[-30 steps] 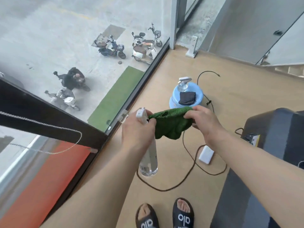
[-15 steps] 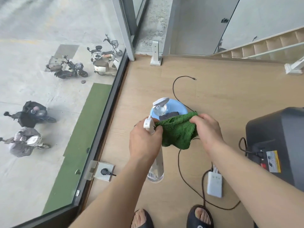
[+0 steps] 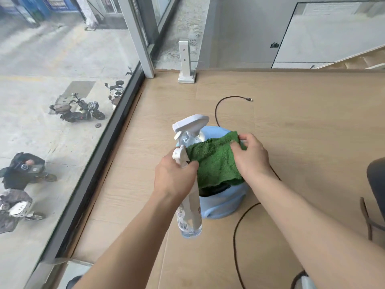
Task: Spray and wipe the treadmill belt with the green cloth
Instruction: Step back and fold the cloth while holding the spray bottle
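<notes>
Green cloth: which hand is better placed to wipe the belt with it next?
The right hand. It already pinches the green cloth and is on the side of the dark treadmill, while the left hand grips the spray bottle.

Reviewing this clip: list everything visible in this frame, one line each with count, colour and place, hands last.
green cloth: 1, green, held over the bucket
spray bottle: 1, clear with white nozzle, in the left hand
second spray bottle: 1, clear with white trigger, standing in the bucket
bucket: 1, light blue, on the floor
cable: 1, dark, trailing on the wooden floor
scooters: several, dark and white, outside below the window
left hand: grips the spray bottle
right hand: pinches the cloth
</notes>
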